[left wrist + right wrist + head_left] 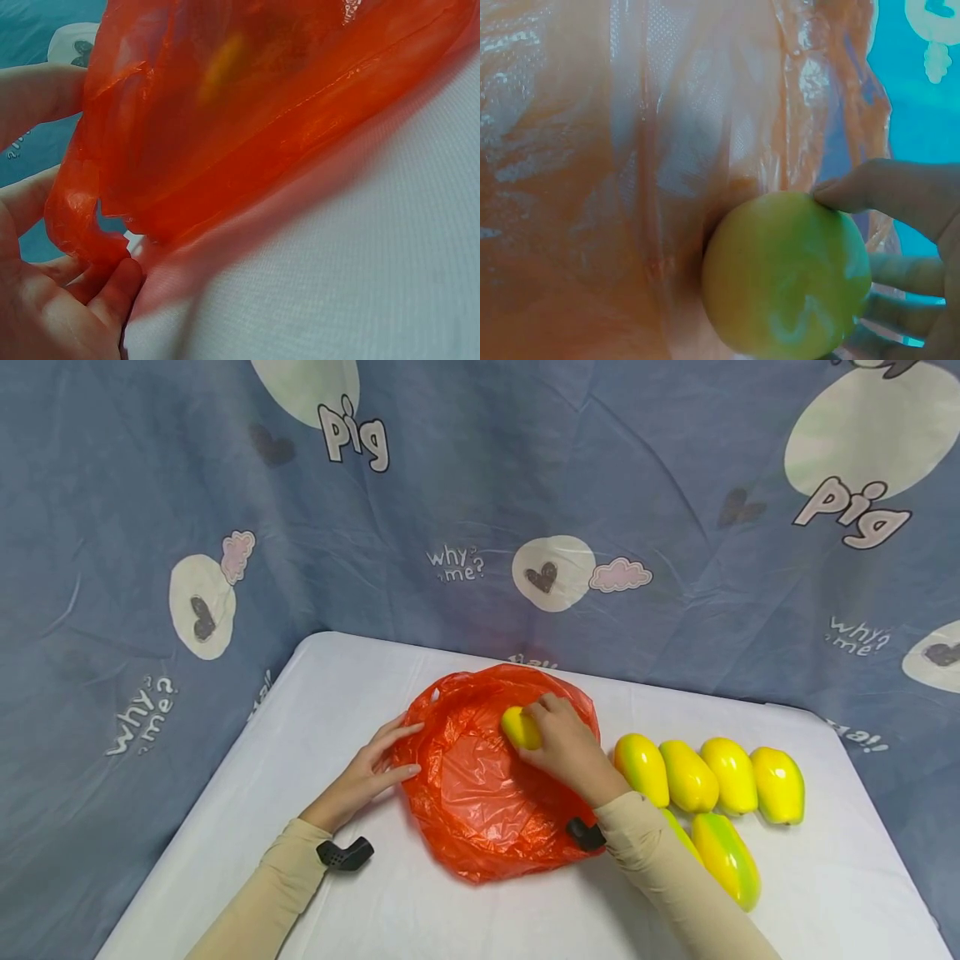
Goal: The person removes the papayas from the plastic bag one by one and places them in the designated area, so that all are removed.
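Observation:
A red plastic bag (480, 785) lies on the white table with its mouth spread wide toward me. My left hand (363, 781) holds the bag's left rim, fingers spread; in the left wrist view the lower fingers (116, 296) curl by a loop of the plastic. Inside the bag, toward its far right side, my right hand (566, 747) grips a yellow mango (519, 728). The right wrist view shows this mango's rounded end (787, 274), yellow-green and glossy, with the thumb on one side and fingers on the other. Its contact with the bag is unclear.
Right of the bag, several mangoes stand in a row (688, 777). Nearer me lie another mango (727, 860) and one partly hidden by the right sleeve (660, 860). A printed blue cloth (480, 468) hangs behind the table (360, 693). Black devices sit at both wrists.

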Available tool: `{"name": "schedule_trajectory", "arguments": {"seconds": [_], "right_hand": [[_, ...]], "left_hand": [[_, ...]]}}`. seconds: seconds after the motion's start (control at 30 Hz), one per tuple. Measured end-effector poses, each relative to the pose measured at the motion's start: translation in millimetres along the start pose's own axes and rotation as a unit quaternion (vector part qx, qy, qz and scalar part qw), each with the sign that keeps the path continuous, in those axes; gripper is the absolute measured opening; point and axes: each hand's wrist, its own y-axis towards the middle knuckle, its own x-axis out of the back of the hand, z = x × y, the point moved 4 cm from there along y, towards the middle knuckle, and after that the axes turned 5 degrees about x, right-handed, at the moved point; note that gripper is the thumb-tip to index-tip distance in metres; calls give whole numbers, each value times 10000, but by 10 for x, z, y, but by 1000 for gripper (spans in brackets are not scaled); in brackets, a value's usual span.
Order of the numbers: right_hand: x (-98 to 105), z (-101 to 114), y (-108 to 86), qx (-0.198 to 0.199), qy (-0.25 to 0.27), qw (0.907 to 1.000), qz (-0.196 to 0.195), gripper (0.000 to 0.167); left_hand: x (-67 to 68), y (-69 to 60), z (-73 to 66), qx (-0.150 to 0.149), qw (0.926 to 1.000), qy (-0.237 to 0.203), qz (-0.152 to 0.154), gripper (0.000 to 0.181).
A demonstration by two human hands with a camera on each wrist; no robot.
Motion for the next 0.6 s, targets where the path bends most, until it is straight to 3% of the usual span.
{"name": "schedule_trajectory", "arguments": {"seconds": [0.33,0.6], "right_hand": [[-9,14,-20,103,-30,9988,473,61],[-18,-7,-48,165,76,9987,484,66]], "left_hand": [[2,0,-4,-10,10000,12,-20,60],[1,-10,-21,28,10000,14,-48,60]]}}
